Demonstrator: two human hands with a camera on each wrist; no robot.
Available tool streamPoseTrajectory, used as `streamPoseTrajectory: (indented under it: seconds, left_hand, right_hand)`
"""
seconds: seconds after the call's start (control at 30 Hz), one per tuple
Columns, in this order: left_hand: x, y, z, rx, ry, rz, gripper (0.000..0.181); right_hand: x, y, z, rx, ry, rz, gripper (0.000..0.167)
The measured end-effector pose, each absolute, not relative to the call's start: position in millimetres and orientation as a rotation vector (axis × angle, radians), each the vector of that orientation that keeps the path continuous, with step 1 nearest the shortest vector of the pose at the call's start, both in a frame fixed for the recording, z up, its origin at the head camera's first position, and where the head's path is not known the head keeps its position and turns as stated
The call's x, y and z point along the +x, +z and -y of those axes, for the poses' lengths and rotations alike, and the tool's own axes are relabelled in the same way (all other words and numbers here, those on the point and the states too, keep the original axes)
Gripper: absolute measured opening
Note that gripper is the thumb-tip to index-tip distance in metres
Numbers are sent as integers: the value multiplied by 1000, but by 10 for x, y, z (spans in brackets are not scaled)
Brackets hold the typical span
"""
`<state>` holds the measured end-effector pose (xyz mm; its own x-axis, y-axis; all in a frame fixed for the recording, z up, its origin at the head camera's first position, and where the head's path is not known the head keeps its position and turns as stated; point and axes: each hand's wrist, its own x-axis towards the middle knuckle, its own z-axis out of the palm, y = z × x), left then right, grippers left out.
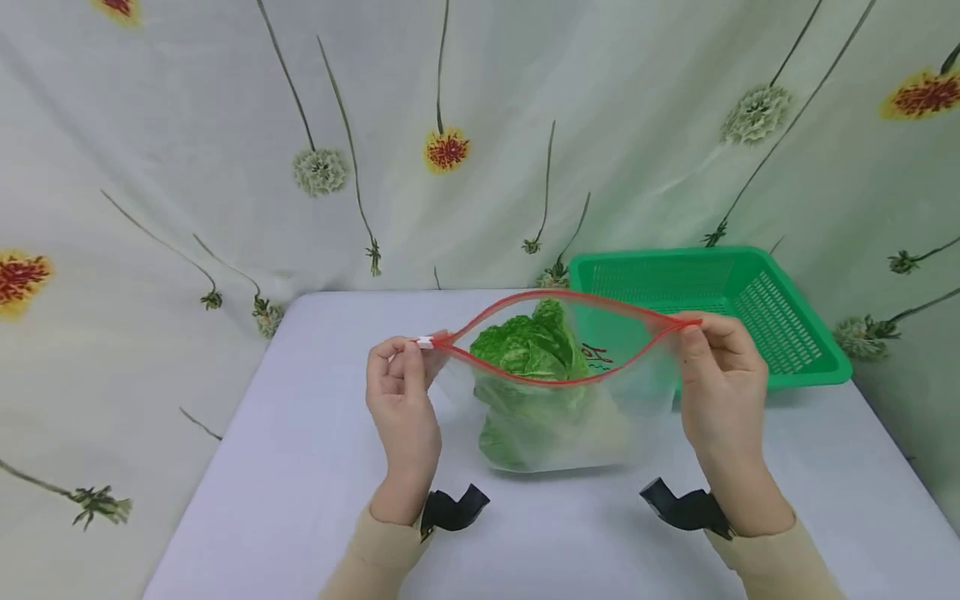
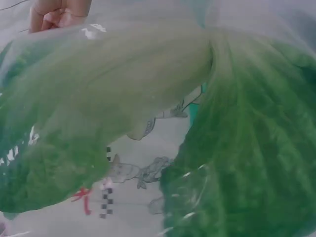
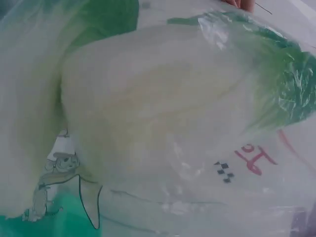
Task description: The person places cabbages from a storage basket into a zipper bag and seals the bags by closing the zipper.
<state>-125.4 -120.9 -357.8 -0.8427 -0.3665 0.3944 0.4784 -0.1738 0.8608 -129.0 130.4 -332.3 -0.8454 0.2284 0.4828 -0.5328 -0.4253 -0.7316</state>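
Observation:
A clear zip bag (image 1: 651,417) hangs between my hands in the head view, its red zip (image 1: 555,382) spread into a wide oval mouth. Leafy green cabbages (image 1: 525,346) with pale stems are inside it. My left hand (image 1: 401,392) pinches the zip's left end beside the white slider (image 1: 425,342). At the right end, my right hand (image 1: 723,383) pinches the zip between thumb and fingers. Both wrist views look through the plastic at the cabbages (image 2: 237,148), whose thick white stem (image 3: 158,94) fills much of the right wrist view. Red writing shows on the bag.
Behind the bag on the right stands a green plastic basket (image 1: 813,342). A white table (image 1: 300,467) lies below, with a flower-patterned cloth (image 1: 487,217) hanging at its back and sides. Black wrist mounts (image 1: 453,510) project inward from both wrists.

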Motion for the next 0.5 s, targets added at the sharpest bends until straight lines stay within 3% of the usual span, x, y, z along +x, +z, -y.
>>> streamPoseTrajectory:
  seconds: [0.3,0.5]
  left_hand:
    - [-1274,-3639,1250,-91,-2066,1604,6]
    - [-1242,-3533,1230,-219,-2007,1580,7]
  right_hand:
    - [-1257,-3452,-1368,152,2321,1472,11]
    - [-1248,-3418,-1387,367,2385,1155,9]
